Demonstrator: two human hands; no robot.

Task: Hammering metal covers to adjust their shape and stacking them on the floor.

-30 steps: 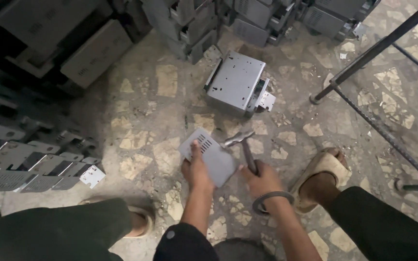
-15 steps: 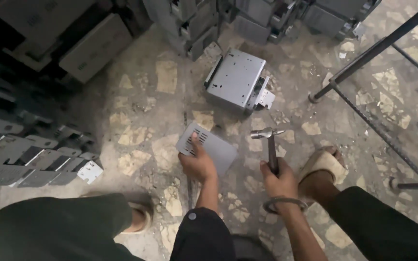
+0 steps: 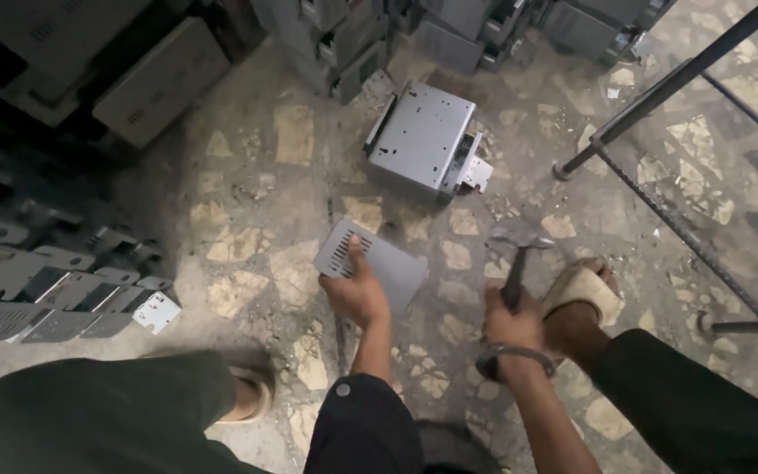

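Observation:
My left hand [image 3: 357,294] grips a flat grey metal cover plate [image 3: 372,262] with vent slots at one end, held just above the floor. My right hand [image 3: 512,323], with a bangle on the wrist, is closed around the handle of a hammer [image 3: 517,254] whose head points up and away from me. A grey metal box-shaped chassis [image 3: 423,136] lies on the floor a little beyond both hands. The hammer is to the right of the plate and apart from it.
Stacks of similar grey metal casings [image 3: 54,298] fill the left side, and more boxes [image 3: 344,35] line the far wall. Steel bars [image 3: 668,79] slant across the right. My sandalled feet [image 3: 582,290] rest on the patchy stone floor [image 3: 247,202].
The plate has turned and shifted left in my left hand. The hammer has swung away to the right and risen, with its head now apart from the plate.

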